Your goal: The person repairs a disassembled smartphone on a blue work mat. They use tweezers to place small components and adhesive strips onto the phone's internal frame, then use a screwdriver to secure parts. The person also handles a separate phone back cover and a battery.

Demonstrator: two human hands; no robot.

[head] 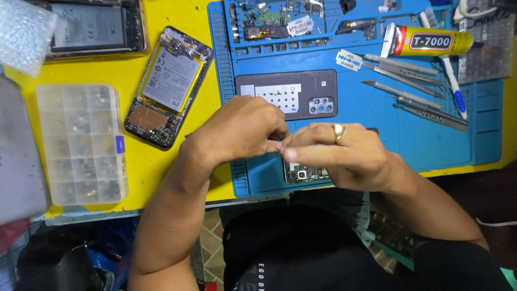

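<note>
My left hand (239, 132) and my right hand (336, 153) meet fingertip to fingertip over the blue work mat (371, 116). Between the pinched fingers is something very small that I cannot make out. A gold ring sits on my right hand. Under my right hand lies an opened phone (304, 173), mostly hidden, with its camera corner showing. Just beyond my hands a dark phone back cover (288, 94) lies flat on the mat.
Another opened phone with a battery (168, 86) lies on the yellow table (177, 13). A clear compartment box (81, 143) stands at the left. Tweezers (414, 89), a glue tube (428, 42) and a razor blade (348, 60) lie on the mat's right; small parts fill its top tray (274, 24).
</note>
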